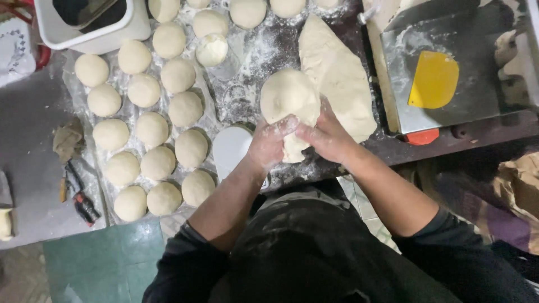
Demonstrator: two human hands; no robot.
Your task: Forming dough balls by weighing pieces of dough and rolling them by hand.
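floury worktop [264, 50], dough lump [289, 98] gripped between left hand [268, 143] and right hand [325, 137] fingers [283, 124], beside big slab [337, 78]

Dough balls [151, 129] left of dough slab [337, 78]; scraper [433, 79] right.

dark floured worktop [252, 62] under dim light; tiled floor [365, 205] near, green mat [101, 258] near left.
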